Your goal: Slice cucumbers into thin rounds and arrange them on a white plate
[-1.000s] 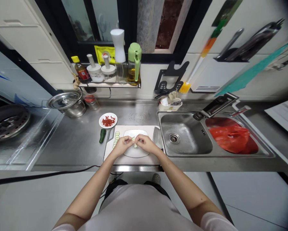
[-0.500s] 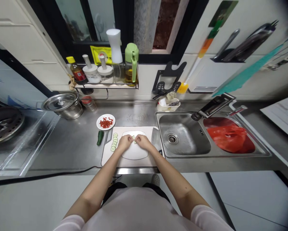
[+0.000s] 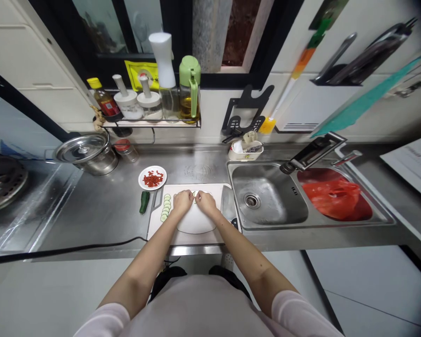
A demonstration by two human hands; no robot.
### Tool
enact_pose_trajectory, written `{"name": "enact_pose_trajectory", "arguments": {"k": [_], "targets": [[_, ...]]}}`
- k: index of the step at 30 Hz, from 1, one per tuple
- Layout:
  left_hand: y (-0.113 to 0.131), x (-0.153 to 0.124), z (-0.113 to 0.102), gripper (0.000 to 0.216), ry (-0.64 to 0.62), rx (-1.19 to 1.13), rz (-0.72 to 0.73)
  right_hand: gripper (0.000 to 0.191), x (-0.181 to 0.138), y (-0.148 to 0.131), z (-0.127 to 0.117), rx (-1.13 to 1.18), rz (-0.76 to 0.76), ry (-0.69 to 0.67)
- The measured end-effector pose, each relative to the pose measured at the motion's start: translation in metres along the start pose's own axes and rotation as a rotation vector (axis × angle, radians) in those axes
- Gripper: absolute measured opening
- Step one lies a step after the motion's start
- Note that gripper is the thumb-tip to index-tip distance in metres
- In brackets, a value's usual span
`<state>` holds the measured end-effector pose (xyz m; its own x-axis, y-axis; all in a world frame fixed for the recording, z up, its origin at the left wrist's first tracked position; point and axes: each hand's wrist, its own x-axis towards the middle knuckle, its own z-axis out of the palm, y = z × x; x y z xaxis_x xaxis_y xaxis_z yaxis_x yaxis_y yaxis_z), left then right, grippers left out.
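My left hand (image 3: 182,201) and my right hand (image 3: 206,201) meet over the far rim of a white plate (image 3: 196,222) that lies on a pale cutting board (image 3: 161,228). Both hands are closed, pinching pale green cucumber slices (image 3: 195,194) between their fingertips. A row of cut cucumber slices (image 3: 166,207) lies on the board just left of my left hand. A dark green cucumber end (image 3: 144,201) rests on the steel counter beside the board.
A small plate of chopped red chili (image 3: 152,178) sits behind the board. A lidded steel pot (image 3: 85,152) stands at the left, a condiment rack (image 3: 150,122) on the wall. The sink (image 3: 266,201) is at the right, with a red basin (image 3: 335,199) beyond.
Both hands have moved away from me to the plate's far rim, still pinching the cucumber slices. The view has shifted slightly.
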<state>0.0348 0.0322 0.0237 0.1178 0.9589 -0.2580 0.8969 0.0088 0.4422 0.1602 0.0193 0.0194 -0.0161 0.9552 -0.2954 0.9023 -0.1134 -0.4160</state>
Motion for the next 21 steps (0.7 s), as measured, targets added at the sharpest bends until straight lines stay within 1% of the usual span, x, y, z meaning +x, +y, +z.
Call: {"name": "enact_pose_trajectory", "arguments": {"k": [8,13,21], "targets": [[0.0002,-0.0006,0.0007,0.018,0.025,0.023,-0.018,0.02,-0.0013,-0.0069,-0.0049,-0.018,0.074,-0.007],[-0.0004,0.0,0.0009,0.015,0.072,0.02,0.004,0.021,-0.0012,-0.0081,-0.0069,-0.045,0.086,-0.032],[-0.0028,0.0032,0.0051,0.012,0.089,0.046,0.013,0.025,-0.0014,-0.01,-0.0065,-0.081,0.091,-0.045]]}}
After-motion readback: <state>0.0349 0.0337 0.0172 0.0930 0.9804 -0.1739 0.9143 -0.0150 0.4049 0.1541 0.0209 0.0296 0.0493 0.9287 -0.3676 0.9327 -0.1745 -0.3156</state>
